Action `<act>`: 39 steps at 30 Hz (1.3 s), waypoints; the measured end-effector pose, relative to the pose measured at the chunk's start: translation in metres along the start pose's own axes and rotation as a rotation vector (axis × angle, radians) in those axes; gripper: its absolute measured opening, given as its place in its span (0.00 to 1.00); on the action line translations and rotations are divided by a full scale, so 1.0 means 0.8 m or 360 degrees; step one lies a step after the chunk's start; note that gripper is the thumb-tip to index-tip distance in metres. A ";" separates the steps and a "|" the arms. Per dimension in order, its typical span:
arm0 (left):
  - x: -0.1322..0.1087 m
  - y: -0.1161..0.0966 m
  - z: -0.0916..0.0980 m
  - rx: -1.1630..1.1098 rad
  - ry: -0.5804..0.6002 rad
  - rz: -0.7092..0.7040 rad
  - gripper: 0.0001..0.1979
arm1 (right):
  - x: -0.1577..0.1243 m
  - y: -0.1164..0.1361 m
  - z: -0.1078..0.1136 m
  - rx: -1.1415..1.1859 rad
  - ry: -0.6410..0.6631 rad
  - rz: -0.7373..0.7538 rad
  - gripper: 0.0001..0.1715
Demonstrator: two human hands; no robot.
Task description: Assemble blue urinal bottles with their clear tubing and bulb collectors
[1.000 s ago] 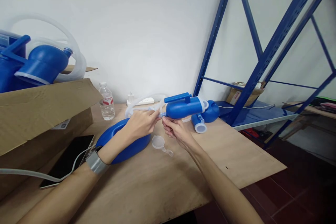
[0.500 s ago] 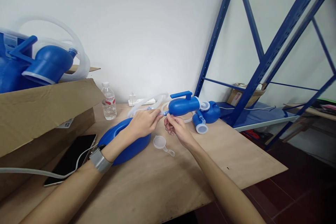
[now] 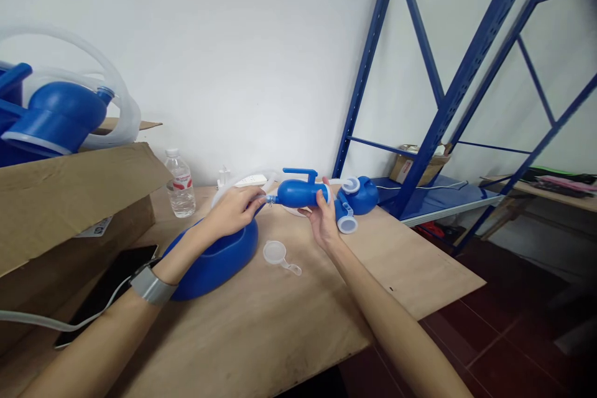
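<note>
A blue urinal cup (image 3: 296,194) with a top handle lies sideways above the table, its narrow neck to the left. My right hand (image 3: 324,221) is closed round its wide, white-rimmed end, thumb in front. At the neck, my left hand (image 3: 236,211) pinches the end of a clear hose (image 3: 218,194), mostly hidden by the fingers; whether it sits fully on the neck I cannot tell. Under my left forearm rests a large blue container (image 3: 214,270). A translucent cap with a strap (image 3: 275,252) lies flat on the table (image 3: 298,329) before my hands.
Left, a cardboard box (image 3: 88,189) holds more blue urinal parts (image 3: 69,112) and hoses. A water bottle (image 3: 180,186), power strip (image 3: 252,181) and dark tablet (image 3: 112,286) are nearby. Another blue container (image 3: 364,197) stands right, by the blue rack (image 3: 420,155).
My right hand has gone from the urinal cup's narrow neck to its wide end. My left hand stays at the neck. The view has turned slightly right.
</note>
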State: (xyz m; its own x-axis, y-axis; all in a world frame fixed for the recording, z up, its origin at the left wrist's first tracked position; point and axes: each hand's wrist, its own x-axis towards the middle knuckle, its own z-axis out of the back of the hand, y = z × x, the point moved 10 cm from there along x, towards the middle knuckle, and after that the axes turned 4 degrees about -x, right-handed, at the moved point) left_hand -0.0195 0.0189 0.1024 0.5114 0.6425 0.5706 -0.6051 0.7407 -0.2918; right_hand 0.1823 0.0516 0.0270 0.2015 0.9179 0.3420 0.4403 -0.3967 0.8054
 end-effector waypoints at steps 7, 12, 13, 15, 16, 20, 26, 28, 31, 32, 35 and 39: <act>-0.001 -0.010 0.004 -0.0146 0.0008 -0.0161 0.18 | -0.001 -0.013 0.010 0.0025 -0.0127 -0.0013 0.27; 0.000 -0.009 0.003 -0.0184 -0.0016 -0.0245 0.18 | -0.003 -0.016 0.013 0.0007 -0.0182 0.0028 0.26; 0.000 -0.008 0.003 -0.0164 -0.0034 -0.0251 0.19 | -0.003 -0.016 0.013 -0.0003 -0.0184 0.0039 0.26; 0.000 -0.008 0.002 -0.0120 -0.0059 -0.0264 0.20 | -0.004 -0.016 0.012 -0.0025 -0.0179 0.0061 0.25; -0.001 -0.007 0.001 -0.0101 -0.0066 -0.0266 0.20 | -0.004 -0.016 0.012 -0.0036 -0.0172 0.0069 0.25; -0.003 -0.005 -0.001 -0.0062 -0.0058 -0.0232 0.20 | -0.007 -0.015 0.009 -0.0075 -0.0141 0.0083 0.24; -0.004 -0.002 -0.001 -0.0008 0.0014 -0.0164 0.21 | -0.007 -0.011 0.005 -0.0153 -0.0096 0.0128 0.24; -0.003 -0.002 -0.004 -0.0006 0.0045 -0.0131 0.21 | -0.003 -0.012 0.009 -0.0144 -0.0110 0.0112 0.25; -0.002 -0.004 -0.012 0.0049 0.0114 -0.0120 0.24 | 0.003 -0.016 0.019 -0.0124 -0.0172 0.0063 0.26; -0.003 -0.005 -0.014 0.0084 0.0124 -0.0132 0.25 | 0.004 -0.017 0.022 -0.0111 -0.0196 0.0050 0.26; -0.004 -0.007 -0.015 0.0178 0.0089 -0.0186 0.26 | 0.005 -0.022 0.027 -0.0051 -0.0247 0.0032 0.25; -0.006 -0.008 -0.004 0.0242 -0.0014 -0.0246 0.23 | 0.007 -0.036 0.038 0.0052 -0.0364 -0.0089 0.23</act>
State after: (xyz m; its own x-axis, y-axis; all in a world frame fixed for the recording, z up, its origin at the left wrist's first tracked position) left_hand -0.0160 0.0117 0.0990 0.6004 0.5211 0.6067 -0.6051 0.7920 -0.0815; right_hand 0.1976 0.0679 -0.0087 0.3675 0.9133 0.1758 0.4835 -0.3491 0.8027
